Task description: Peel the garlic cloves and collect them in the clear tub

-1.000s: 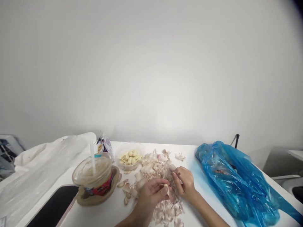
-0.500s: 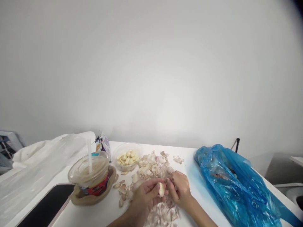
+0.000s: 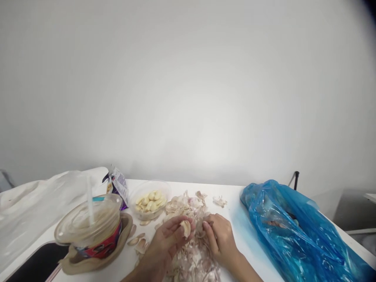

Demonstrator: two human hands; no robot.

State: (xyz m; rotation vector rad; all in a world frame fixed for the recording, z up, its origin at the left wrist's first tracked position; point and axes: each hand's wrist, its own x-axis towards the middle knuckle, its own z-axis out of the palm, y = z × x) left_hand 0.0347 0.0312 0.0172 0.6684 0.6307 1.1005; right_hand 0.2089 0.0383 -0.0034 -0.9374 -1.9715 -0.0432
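Observation:
My left hand (image 3: 167,244) pinches a garlic clove (image 3: 185,229) between thumb and fingers. Pale flesh shows on the clove, and some skin seems to cling to it. Just to the right, my right hand (image 3: 221,237) is closed, thumb against the forefinger, on a scrap of brownish garlic skin (image 3: 209,223). A small gap separates the two hands. Beneath and around them spreads a heap of papery garlic skins (image 3: 195,256). Peeled cloves (image 3: 151,201) lie in a clear plastic bowl (image 3: 165,188) beyond my left hand. Several unpeeled cloves (image 3: 141,246) are scattered beside that hand.
A lidded cup with a straw (image 3: 100,235) stands in a brown holder (image 3: 125,239) at left, near a dark phone (image 3: 37,262). Behind it are a purple snack packet (image 3: 120,184) and white plastic sheeting (image 3: 44,207). A blue plastic bag (image 3: 293,231) covers the table's right side.
My hands have drawn apart, the clove staying in the left and a bit of skin in the right. The view has shifted, so the cup and bowl appear farther left.

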